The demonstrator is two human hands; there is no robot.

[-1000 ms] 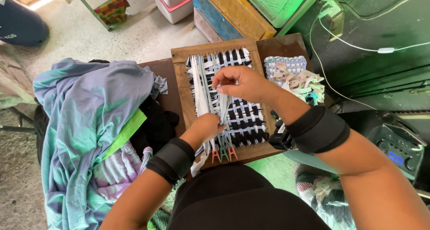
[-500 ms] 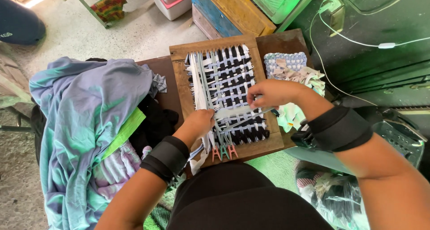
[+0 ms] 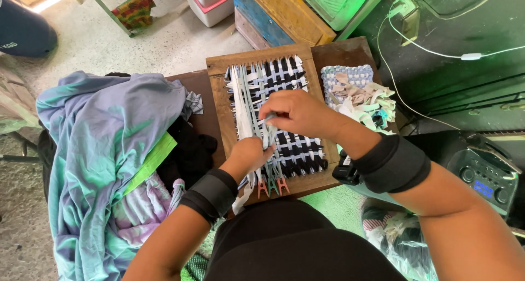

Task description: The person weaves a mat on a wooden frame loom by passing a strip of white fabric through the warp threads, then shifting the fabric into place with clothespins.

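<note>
Pinching a pale grey fabric strip [image 3: 269, 129] between fingertips of the right hand [image 3: 299, 112], wrist bent inward over the square wooden weaving loom [image 3: 219, 103]. Pressing down beside it with the left hand [image 3: 250, 153], apparently closed on the same strip, though hidden. Lying left: crumpled teal-lilac cloth [image 3: 104, 144].

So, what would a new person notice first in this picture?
First, the wooden weaving frame at the centre, strung with black and white fabric strips. Both hands meet over it: the right hand pinches a pale strip, the left hand rests beside. A crumpled blue-green cloth fills the left.
</note>
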